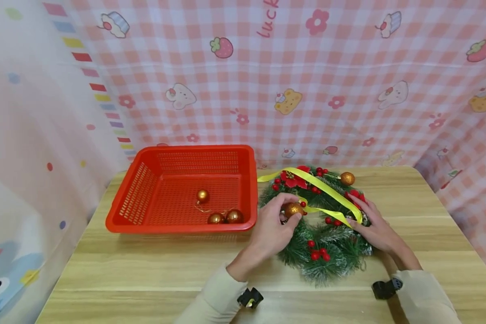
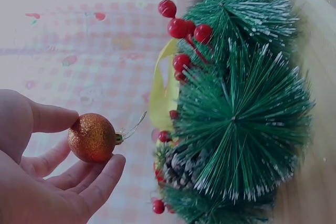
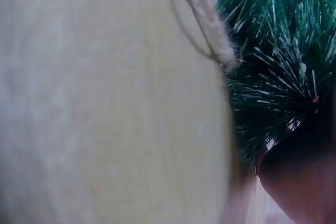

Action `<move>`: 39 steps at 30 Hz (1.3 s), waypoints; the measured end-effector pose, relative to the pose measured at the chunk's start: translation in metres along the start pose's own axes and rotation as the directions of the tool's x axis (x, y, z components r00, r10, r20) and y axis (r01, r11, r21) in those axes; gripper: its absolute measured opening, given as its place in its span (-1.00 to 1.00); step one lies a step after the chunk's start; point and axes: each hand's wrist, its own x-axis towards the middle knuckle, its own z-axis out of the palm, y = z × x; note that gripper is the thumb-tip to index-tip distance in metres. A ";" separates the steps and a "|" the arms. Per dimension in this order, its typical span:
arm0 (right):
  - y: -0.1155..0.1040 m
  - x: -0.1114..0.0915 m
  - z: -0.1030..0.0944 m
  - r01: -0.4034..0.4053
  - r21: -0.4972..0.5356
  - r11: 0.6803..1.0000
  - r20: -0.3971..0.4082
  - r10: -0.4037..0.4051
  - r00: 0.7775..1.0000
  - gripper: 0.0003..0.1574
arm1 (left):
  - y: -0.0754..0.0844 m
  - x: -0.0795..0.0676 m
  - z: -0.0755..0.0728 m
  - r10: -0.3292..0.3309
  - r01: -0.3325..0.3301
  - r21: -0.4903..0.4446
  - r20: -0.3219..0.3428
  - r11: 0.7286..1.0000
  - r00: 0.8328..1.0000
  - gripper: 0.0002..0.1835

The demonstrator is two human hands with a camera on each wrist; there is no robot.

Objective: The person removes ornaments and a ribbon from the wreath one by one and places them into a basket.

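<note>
My left hand (image 1: 273, 227) pinches a glittery orange Christmas bauble (image 2: 92, 138) between thumb and fingers, its gold cap and string loop pointing towards the wreath. Beneath and beside it lies a green Christmas wreath (image 1: 332, 263) with frosted needles, red berries, red flowers and pine cones. My right hand (image 1: 378, 229) grips the wreath's right side, thumb and fingers spread over a yellow ribbon (image 1: 324, 186). That ribbon runs across the wreath from the upper left and doubles back near the right hand. Another glittery bauble (image 1: 347, 178) is at the wreath's upper right.
Left of the wreath stands a red plastic basket (image 1: 251, 189) holding shiny gold baubles (image 1: 203, 195). Both rest on a wooden table (image 1: 154, 270), with a pink checked curtain (image 1: 243, 90) behind. A twine loop (image 3: 223, 45) shows at the wreath's edge.
</note>
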 end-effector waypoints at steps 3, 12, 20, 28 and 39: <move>0.001 -0.001 0.000 -0.001 -0.003 1.000 -0.002 0.001 1.000 -0.10 | 0.000 0.000 -0.005 -0.007 0.006 -0.018 -0.008 1.000 1.000 -0.68; 0.002 -0.001 0.000 0.003 -0.012 1.000 -0.004 -0.003 1.000 -0.09 | -0.002 0.000 -0.022 -0.033 0.031 -0.048 -0.038 0.998 0.999 -0.67; 0.004 -0.001 0.000 -0.004 -0.026 1.000 -0.001 0.004 1.000 -0.09 | -0.008 -0.004 -0.048 -0.049 0.044 -0.052 -0.095 0.998 0.994 -0.66; 0.002 -0.005 -0.002 -0.008 -0.033 0.999 -0.019 0.008 1.000 -0.10 | -0.018 -0.008 -0.075 -0.064 0.058 -0.037 -0.170 0.998 0.983 -0.70; 0.002 -0.002 0.000 0.010 -0.029 1.000 -0.033 -0.011 0.999 -0.10 | -0.036 -0.014 -0.107 -0.111 0.125 0.041 -0.241 0.991 0.964 -0.70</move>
